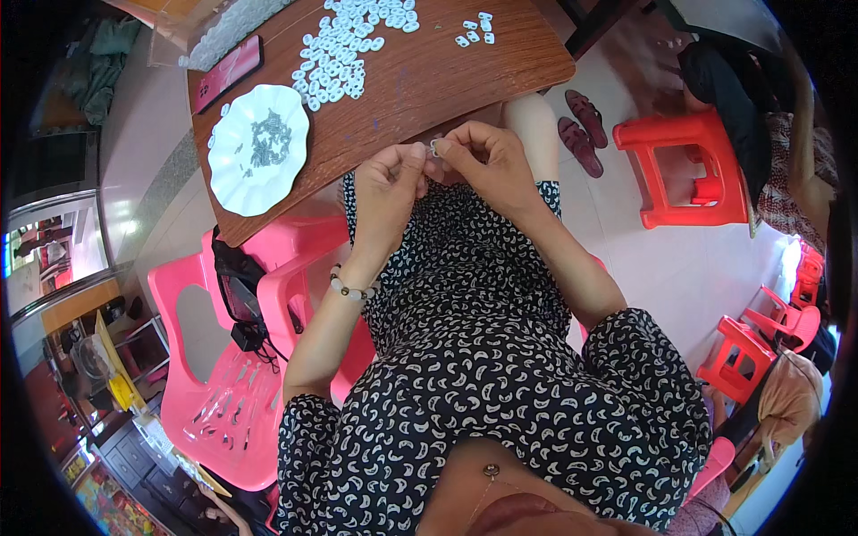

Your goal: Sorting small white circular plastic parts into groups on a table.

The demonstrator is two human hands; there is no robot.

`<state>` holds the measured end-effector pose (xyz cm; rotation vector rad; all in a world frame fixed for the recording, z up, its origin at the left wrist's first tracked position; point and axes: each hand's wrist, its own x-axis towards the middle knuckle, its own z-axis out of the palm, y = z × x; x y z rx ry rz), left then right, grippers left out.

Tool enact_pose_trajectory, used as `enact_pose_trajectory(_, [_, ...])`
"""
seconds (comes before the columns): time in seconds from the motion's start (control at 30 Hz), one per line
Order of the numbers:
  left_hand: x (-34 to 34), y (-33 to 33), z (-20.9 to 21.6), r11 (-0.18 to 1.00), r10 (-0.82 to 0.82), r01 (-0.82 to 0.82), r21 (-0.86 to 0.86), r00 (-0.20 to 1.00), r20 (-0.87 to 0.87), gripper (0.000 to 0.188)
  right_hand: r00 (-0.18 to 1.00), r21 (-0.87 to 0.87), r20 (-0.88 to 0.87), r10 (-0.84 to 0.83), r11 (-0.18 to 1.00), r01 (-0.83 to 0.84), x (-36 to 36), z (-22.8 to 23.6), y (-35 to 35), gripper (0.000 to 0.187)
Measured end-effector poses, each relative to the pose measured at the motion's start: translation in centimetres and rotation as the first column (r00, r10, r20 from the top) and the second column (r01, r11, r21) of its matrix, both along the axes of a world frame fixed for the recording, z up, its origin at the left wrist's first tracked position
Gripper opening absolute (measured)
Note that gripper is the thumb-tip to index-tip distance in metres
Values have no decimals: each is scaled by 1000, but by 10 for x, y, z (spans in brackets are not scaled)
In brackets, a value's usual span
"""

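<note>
Just past the table's near edge, my two hands meet above my lap. Between the thumb and fingers of my right hand [492, 168] is a small white oval piece [435, 148], mostly covered by the fingertips. My left hand [393, 183] is pinched closed right beside it; what its fingertips hold, if anything, is too small to tell. A white scalloped plate [290, 170] on the table bears many tiny grey pins [271, 138]. Behind it spreads a pile of white oval pieces with holes [335, 67]. Several more such pieces [474, 37] lie apart at the right.
The brown wooden table [429, 80] carries a pink-cased phone [231, 73] and a clear container of white pieces [234, 34]. A pink chair [214, 406] with a black bag [237, 281] stands at left. Sandals [581, 134], a red stool [675, 170] and a seated person are at right.
</note>
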<state>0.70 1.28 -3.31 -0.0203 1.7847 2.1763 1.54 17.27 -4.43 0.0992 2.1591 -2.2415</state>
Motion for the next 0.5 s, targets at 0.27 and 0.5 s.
enact_pose_trajectory(0.27, [-2,0,-4,972,37,-74,-221,985,-166,24,998,108,-12,55,993,-54,3,4,0,18])
enact_pose_trajectory(0.5, [0,5,3,933,52,-149,-328,957,-286,22,992,171,-129,-7,985,29,6,3,-3,16])
